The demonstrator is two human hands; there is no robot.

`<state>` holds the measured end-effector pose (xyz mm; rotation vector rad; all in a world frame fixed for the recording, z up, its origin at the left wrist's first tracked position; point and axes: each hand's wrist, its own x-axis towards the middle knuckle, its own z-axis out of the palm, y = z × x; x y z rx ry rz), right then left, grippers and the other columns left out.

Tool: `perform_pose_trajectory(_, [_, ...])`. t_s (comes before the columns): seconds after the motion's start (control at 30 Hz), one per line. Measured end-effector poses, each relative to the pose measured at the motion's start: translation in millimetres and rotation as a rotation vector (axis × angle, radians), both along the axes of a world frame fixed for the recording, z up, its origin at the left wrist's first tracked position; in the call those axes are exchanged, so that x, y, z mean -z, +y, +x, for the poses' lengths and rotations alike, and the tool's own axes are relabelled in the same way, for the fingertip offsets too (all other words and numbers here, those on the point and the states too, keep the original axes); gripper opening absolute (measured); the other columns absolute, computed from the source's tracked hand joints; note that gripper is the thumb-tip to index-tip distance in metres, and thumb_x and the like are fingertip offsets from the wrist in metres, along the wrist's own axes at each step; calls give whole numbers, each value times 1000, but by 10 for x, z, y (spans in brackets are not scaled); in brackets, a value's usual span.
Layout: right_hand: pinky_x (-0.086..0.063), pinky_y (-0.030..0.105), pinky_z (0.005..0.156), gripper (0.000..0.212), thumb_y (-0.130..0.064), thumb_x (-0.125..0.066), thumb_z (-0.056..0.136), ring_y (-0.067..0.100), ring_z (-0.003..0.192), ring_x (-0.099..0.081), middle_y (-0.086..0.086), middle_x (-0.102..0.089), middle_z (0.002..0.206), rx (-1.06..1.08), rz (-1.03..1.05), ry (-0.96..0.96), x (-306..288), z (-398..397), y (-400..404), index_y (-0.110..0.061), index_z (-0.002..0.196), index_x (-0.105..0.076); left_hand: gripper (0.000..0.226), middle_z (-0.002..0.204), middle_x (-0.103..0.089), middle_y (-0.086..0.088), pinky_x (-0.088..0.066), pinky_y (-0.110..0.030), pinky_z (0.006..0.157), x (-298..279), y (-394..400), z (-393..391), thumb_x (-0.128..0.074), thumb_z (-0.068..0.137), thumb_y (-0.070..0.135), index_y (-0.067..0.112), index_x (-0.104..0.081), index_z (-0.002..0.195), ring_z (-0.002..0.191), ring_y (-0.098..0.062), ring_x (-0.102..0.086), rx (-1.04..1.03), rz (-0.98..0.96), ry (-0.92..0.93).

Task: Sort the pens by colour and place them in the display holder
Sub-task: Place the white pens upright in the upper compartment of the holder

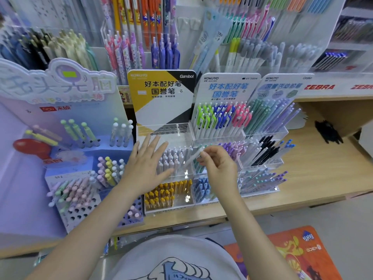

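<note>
Grey-white pen [192, 158] is being pinched in right hand [219, 168] fingertips, slanting over the clear display holder [182, 138] | left hand [146, 166] is hovering spread over grey pens [173, 160] | risk: tip is likely catching neighbours, or landing among teal pens [198, 168].

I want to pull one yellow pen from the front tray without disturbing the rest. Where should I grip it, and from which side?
Pinch a yellow pen by its exposed top end, coming straight down from above. The pens stand upright and packed, with their lower parts behind the clear tray wall, so probably only the tops are free.
</note>
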<state>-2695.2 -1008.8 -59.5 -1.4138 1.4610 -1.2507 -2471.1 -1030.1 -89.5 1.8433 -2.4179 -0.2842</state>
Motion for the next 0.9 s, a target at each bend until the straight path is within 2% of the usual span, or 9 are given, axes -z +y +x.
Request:
perform_pose_trajectory(0.17, [-58, 46, 78, 9, -19, -61, 97, 11, 83, -70, -8, -71, 83, -15, -5, 110, 268, 78, -13, -27, 97, -62, 88, 166, 11, 1, 7, -48, 123, 92, 2, -3, -9, 84, 79, 34, 2, 158, 151, -20, 19, -8, -13, -64])
perform_pose_trajectory(0.3, [-59, 45, 76, 12, -20, -59, 97, 13, 83, -71, -10, -70, 84, -45, -24, 152, 325, 125, -23, -31, 98, -60, 89, 166, 10, 1, 4, -48, 124, 58, -7, -10, -7, 83, 79, 33, 2, 158, 152, -21, 17, -8, -11, -93])
perform_pose_trajectory(0.47, [-58, 38, 74, 7, -19, -59, 97, 7, 80, -69, -12, -69, 83, -66, -81, 235, 300, 146, -25, -24, 102, -61, 90, 167, 4, 1, 1, -48, 124, 20, -20, -11, -7, 81, 79, 34, -5, 159, 153, -20, 11, -14, -10, -69])
perform_pose_trajectory(0.6, [-57, 40, 68, 7, -22, -59, 98, 13, 80, -69, -6, -69, 83, -75, -120, 330, 318, 136, 0, -20, 104, -61, 90, 167, 3, 1, 1, -47, 124, 21, -23, 1, -8, 81, 80, 34, -6, 159, 153, -20, 9, -15, -20, -52])
perform_pose_trajectory(0.73, [-57, 42, 65, 7, -21, -58, 98, 17, 79, -70, -3, -69, 82, -32, -132, 329, 337, 136, -16, -23, 105, -59, 89, 167, 2, 2, 1, -46, 124, 28, -15, 14, -9, 81, 79, 35, -6, 159, 153, -19, 10, -11, -30, -44])
perform_pose_trajectory(0.9, [-56, 36, 69, 7, -21, -58, 98, 11, 78, -68, -4, -69, 80, -32, -126, 330, 278, 173, -42, -17, 103, -61, 88, 167, -1, 3, 0, -46, 124, 38, -24, 29, -12, 82, 79, 34, -10, 158, 154, -18, 7, -12, -40, -5])
